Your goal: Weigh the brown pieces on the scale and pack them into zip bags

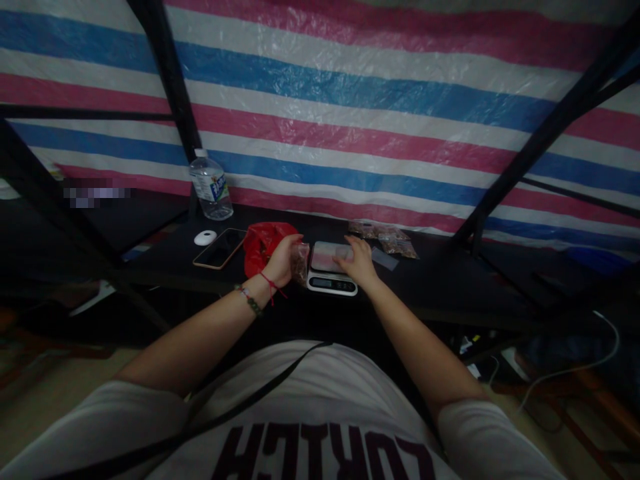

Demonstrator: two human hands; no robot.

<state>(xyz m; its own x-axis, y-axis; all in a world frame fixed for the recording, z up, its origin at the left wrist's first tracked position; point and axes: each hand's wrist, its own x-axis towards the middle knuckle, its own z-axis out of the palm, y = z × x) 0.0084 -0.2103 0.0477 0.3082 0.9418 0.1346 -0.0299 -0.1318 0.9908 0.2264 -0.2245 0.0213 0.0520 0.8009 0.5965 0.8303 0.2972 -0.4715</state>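
Note:
My left hand (281, 261) is closed on a small clear plastic bag (300, 265) with brown bits in it, held upright at the left side of a kitchen scale (332, 285). Over the right part of the weighing plate, my right hand (360, 262) curls its thumb and fingers round a small translucent plastic thing (344, 252); its exact kind is too dim to tell. Directly left of my left hand lies a crumpled red plastic bag (260, 243), partly covered by that hand. The scale's small display is unreadable.
Several filled clear bags (397, 244) lie behind my right hand, with a flat clear bag (384, 259) nearer. Leftward are a phone (220, 249), a white round object (205, 238) and a plastic bottle (213, 187). Dark frame bars (173, 80) slant up at both sides before striped sheeting.

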